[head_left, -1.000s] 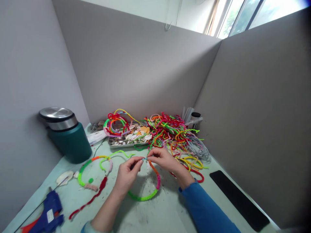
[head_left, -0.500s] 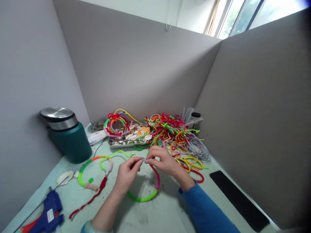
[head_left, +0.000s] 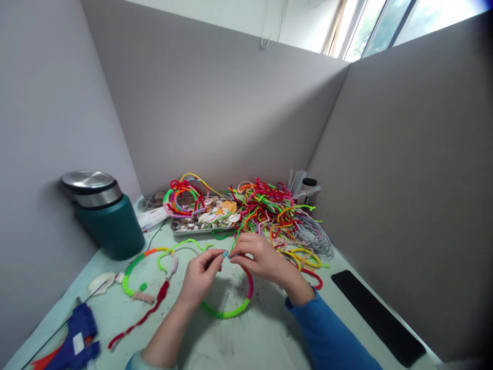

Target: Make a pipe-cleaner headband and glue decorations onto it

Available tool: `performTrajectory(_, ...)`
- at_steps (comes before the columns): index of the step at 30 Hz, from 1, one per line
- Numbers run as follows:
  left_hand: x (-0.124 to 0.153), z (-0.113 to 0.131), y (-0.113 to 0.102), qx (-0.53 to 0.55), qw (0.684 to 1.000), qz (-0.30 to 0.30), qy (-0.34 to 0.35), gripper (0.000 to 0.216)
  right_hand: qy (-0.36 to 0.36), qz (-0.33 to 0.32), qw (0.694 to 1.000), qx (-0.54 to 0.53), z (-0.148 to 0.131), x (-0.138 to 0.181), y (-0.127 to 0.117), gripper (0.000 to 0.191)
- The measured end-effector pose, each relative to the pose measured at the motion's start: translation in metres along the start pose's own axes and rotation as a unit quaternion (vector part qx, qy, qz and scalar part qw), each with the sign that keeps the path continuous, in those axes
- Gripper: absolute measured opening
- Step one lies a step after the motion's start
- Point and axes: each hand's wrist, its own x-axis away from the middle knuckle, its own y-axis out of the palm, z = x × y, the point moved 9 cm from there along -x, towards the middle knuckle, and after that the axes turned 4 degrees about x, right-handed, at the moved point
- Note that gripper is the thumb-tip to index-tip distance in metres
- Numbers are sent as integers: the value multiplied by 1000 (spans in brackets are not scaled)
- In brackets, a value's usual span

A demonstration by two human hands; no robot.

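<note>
Head view: both forearms reach up from the bottom edge and converge, the left hand tilted rightward, the right hand angled inward, thumb and forefinger of each in a narrow pinch. To their left stands a teal flask, its silver lid on. Beyond them, a metal tray holds shells. Between and below the hands curves a fuzzy green, pink and orange ring; both hands' fingertips grip a light-blue bit at its top.

A teal flask stands left, a black strip lies right.
</note>
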Motion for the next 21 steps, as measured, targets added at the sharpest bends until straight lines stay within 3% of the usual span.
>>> performTrajectory(7, 0, 1, 12, -19, 998, -56, 5, 26, -23, 12, 999, 39, -11, -3, 7, 18)
performTrajectory(13, 6, 10, 22, -35, 993, -108, 34, 25, 81, 42, 989, -113, 4, -2, 2, 17)
performTrajectory(16, 7, 13, 25, -36, 991, -124, 38, 22, 159, 44, 962, -217, 21, 0, 8, 17)
performTrajectory(21, 9, 13, 26, -38, 990, -130, 29, 23, 247, 24, 887, -389, 44, 6, 30, 22)
